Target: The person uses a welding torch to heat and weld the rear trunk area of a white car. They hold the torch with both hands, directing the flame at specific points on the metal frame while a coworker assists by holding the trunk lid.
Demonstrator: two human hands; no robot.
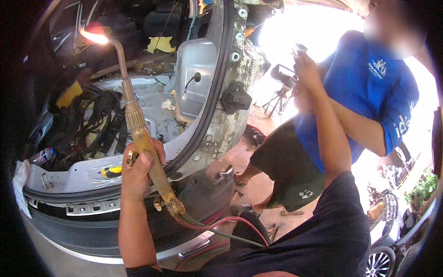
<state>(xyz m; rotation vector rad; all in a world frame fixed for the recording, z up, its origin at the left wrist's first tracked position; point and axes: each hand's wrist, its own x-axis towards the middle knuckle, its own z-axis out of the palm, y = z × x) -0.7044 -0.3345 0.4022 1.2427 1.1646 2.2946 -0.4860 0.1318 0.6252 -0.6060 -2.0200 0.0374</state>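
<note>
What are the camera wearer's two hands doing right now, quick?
Left hand: closed around a lit, brass-coloured, bent-necked metal torch.
Right hand: closed, apparently on a small greyish object, too unclear to identify.

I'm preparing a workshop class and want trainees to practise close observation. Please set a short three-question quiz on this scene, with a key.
1. Multiple choice: how is the torch gripped by the camera wearer?
A) by the left hand alone
B) by the right hand alone
C) by both hands together

2. True or false: the tip of the torch is unlit.

3. Fill in the missing colour: of the two hoses running from the torch's lower end, the red hose is paired with a ____ one.

Key:
1. A; the left hand is wrapped around it.
2. False; a flame burns there.
3. Green.
</note>
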